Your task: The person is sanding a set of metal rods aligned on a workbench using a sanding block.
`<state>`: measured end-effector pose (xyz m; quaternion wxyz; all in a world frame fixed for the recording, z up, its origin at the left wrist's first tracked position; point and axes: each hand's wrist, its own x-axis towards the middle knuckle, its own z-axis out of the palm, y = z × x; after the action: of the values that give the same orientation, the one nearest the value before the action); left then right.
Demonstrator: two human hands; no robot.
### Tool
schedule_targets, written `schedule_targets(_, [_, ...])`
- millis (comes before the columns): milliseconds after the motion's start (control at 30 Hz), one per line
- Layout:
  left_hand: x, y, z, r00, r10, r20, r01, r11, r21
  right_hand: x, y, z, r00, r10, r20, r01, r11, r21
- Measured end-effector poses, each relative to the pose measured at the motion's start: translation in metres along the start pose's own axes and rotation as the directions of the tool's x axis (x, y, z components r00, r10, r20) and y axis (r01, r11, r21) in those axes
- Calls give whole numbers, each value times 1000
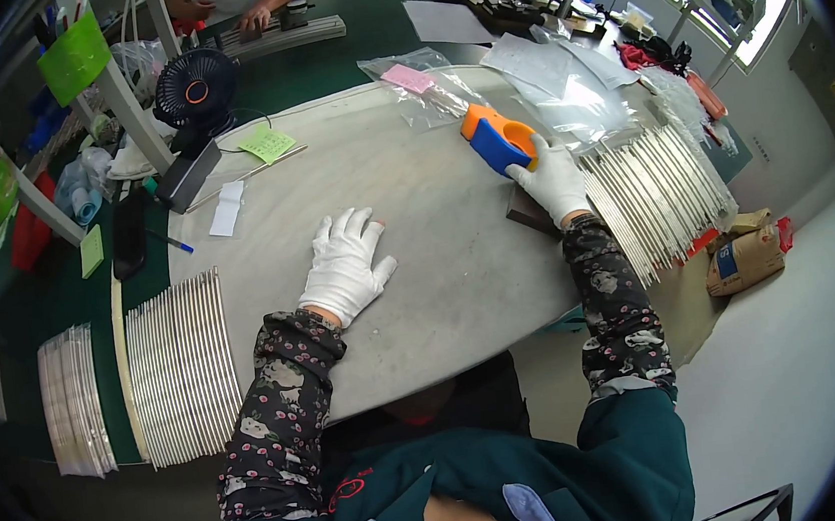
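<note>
My left hand (345,269), in a white glove, lies palm down on the grey work surface (421,300) with its fingers spread and nothing in them. Over at the right, my gloved right hand (557,183) has its fingers and thumb on an orange and blue tape dispenser (495,145) with a round opening. A dark brown block (525,212) shows partly beside that wrist. Just right of the hand, a row of thin silvery metal rods (655,195) lies side by side at the table's edge.
More metal rods (184,368) lie at the left, beside a plastic-wrapped bundle (76,399). Clear plastic bags (566,80) and a bag with a pink slip (408,79) lie at the back. A black fan (195,89) stands far left. Across the table, another person's hand (256,18) is near metal strips.
</note>
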<state>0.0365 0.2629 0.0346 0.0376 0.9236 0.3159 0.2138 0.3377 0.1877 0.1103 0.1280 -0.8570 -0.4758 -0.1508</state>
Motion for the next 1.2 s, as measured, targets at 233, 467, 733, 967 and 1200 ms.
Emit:
schedule_targets(233, [-5,1,-12,996,-35,85,38,999,-25,30,0,-3,997,-77,-15,79,991,107])
schedule_targets(467, [-4,10,-14,998,-1,64,4,999,-45,99,17,20,989,118,-94,-109,990,95])
schedule_targets(733, [-7,10,-18,999,4,46,-1,999,-51,68,43,19,974,-133,183,-10,783,621])
schedule_targets(967, [-8,13,-24,999,4,43,-2,999,-47,-30,44,-40,763,-370,530,396,916,69])
schedule_targets(1200, [-12,8,-20,998,17,54,-16,1000,-22,24,-23,-29,958,-282,47,273,950,151])
